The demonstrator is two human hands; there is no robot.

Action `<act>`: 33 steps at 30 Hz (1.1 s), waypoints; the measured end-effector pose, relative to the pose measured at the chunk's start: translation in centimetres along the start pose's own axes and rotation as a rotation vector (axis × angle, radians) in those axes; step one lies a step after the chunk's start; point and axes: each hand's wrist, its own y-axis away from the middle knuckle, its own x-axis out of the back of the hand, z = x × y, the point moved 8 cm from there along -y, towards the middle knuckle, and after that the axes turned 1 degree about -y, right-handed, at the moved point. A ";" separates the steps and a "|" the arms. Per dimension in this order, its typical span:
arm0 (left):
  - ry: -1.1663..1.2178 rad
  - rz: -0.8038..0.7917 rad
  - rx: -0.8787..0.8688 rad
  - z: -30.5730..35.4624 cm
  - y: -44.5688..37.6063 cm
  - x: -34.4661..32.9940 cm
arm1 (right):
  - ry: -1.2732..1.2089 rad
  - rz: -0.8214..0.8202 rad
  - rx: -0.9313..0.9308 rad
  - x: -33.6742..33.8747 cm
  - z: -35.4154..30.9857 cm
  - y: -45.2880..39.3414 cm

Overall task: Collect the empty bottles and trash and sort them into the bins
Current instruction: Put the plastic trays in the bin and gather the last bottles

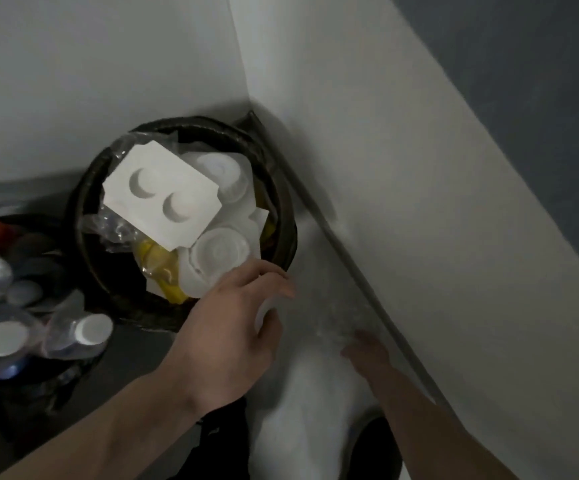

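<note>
A: Where is your left hand (232, 320)?

B: At the near rim of the round bin (83, 216) in the corner. Your fingers (264, 275) curl down round a pale rounded thing (264, 315), perhaps a bottle; only a small part shows, between thumb and fingers, below the knuckles.

A: And the right hand (364, 348)?

B: Blurred, low beside the skirting. It lies against a clear plastic bag (329, 317), which spreads from your left fingertips across to it. You cannot tell whether those fingers grip the bag or only touch it.

A: What fills the bin?

B: A white card tray (161, 195) with two round hollows lies on top. Clear lidded cups (218, 249) sit beside it, the nearest just beyond your left fingertips. A yellow wrapper (154, 261) shows under the tray's near corner.

A: To the left?

B: A second bin (56, 375), dark-lined, holding plastic bottles (80, 336) with white caps.
</note>
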 end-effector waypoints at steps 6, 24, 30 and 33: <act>0.046 0.021 0.129 0.2 2.6 1.9 | -0.509 0.178 0.100 1.6 -3.3 8.7; -0.005 0.086 0.432 1.5 8.7 23.0 | 0.151 0.043 0.637 -0.6 -32.0 35.4; -0.063 0.019 0.466 0.7 8.3 26.6 | 0.306 0.017 0.496 1.2 -31.9 37.7; -0.106 0.008 0.442 2.9 7.2 28.7 | 0.369 0.086 0.552 4.5 -32.2 41.2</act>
